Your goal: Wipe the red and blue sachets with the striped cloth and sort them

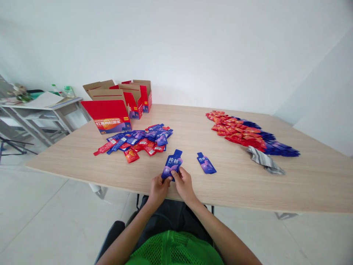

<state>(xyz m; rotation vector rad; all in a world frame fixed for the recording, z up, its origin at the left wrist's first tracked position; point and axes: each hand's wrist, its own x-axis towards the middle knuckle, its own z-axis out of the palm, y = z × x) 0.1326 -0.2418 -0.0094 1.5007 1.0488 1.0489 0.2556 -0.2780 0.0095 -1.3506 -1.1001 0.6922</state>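
Near the table's front edge I hold a blue pouch [171, 164] by its lower end, its narrow spout end pointing away from me. My left hand [159, 188] pinches the lower left corner, and my right hand [184, 184] grips the lower right side with the thumb on the printed front. A second blue pouch [206, 163] lies flat just to the right of my hands. To the left is a loose, jumbled pile of red and blue pouches [143, 140].
Open red cartons [110, 115] stand at the back left. On the right, red pouches [237, 131] and blue pouches [281, 148] lie in overlapping rows, with a grey striped cloth [266, 161] in front. A side desk [52, 105] with papers stands far left.
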